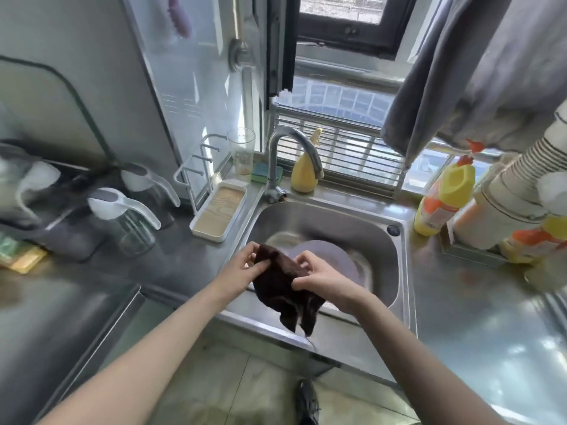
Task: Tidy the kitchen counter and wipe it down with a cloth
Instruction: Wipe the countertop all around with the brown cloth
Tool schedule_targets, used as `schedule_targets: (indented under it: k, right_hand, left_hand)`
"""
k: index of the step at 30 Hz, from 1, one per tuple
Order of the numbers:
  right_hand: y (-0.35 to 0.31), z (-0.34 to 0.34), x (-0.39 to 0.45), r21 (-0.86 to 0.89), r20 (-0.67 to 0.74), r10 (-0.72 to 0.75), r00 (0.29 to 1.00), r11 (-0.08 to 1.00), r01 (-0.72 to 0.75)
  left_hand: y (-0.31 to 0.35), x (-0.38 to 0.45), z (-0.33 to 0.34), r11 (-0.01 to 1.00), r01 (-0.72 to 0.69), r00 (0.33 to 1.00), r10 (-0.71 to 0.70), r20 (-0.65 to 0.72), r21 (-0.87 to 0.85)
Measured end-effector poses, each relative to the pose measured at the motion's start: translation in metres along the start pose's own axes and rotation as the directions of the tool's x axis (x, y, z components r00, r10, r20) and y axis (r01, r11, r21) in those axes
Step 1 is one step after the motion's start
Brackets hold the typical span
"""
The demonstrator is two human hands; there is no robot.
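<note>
Cloth axis: our dark brown crumpled cloth (pixel 282 286) runs from upper left down to a ragged lower-right tail.
Look: bunched, creased.
Where: over the steel sink's (pixel 395 265) near rim.
Hands: our left hand (pixel 242 268) and right hand (pixel 322 279) both pinch it.

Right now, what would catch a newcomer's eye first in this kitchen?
A dark brown cloth, gripped by the left hand and the right hand, hangs over the front of the round steel sink. Behind it a curved steel tap rises beside a yellow pear-shaped bottle.
</note>
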State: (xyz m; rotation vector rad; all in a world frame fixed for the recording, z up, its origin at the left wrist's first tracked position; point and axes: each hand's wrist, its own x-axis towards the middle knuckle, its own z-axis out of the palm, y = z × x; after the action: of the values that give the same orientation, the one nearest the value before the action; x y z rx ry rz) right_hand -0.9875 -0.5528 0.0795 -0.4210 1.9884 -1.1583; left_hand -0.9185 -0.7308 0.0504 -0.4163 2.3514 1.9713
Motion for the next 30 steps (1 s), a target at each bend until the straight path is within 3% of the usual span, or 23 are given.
schedule_targets:
  k: [3, 5, 12, 15, 18, 21, 27, 30]
  right_hand:
    - [0.003, 0.03, 0.022, -0.266, -0.15, -0.127, 0.98, 0.96, 0.084]
    - [0.005, 0.048, 0.037, -0.321, -0.134, -0.192, 0.972, 0.936, 0.141]
    - [0.002, 0.081, 0.103, -0.146, 0.061, -0.151, 0.987, 0.977, 0.158]
    - [-0.001, 0.094, 0.133, -0.001, 0.041, -0.125, 0.991, 0.992, 0.125]
    - [-0.003, 0.11, 0.161, 0.15, -0.028, -0.09, 0.996, 0.984, 0.093]
    - [-0.003, 0.124, 0.185, 0.286, -0.114, -0.05, 0.992, 0.955, 0.081]
    - [-0.01, 0.129, 0.23, 0.224, -0.23, -0.091, 0.969, 0.964, 0.143]
    - [-0.011, 0.132, 0.233, 0.15, -0.285, -0.139, 0.948, 0.971, 0.188]
  left_hand:
    - [-0.026, -0.01, -0.024, 0.998, 0.06, 0.992, -0.058, -0.115, 0.019]
    - [-0.041, -0.015, -0.037, 0.993, 0.114, 0.983, -0.111, -0.147, 0.015]
    - [-0.074, -0.016, -0.099, 0.965, 0.235, 0.949, -0.203, -0.242, 0.112]
    - [-0.081, -0.003, -0.12, 0.941, 0.285, 0.91, -0.206, -0.361, 0.181]
    - [-0.096, 0.015, -0.137, 0.878, 0.357, 0.828, -0.139, -0.544, 0.318]
    - [-0.103, 0.032, -0.143, 0.888, 0.378, 0.801, -0.172, -0.574, 0.262]
    - [-0.113, 0.072, -0.164, 0.944, 0.317, 0.773, -0.2, -0.603, 0.092]
    - [-0.115, 0.08, -0.168, 0.965, 0.248, 0.797, -0.155, -0.583, 0.083]
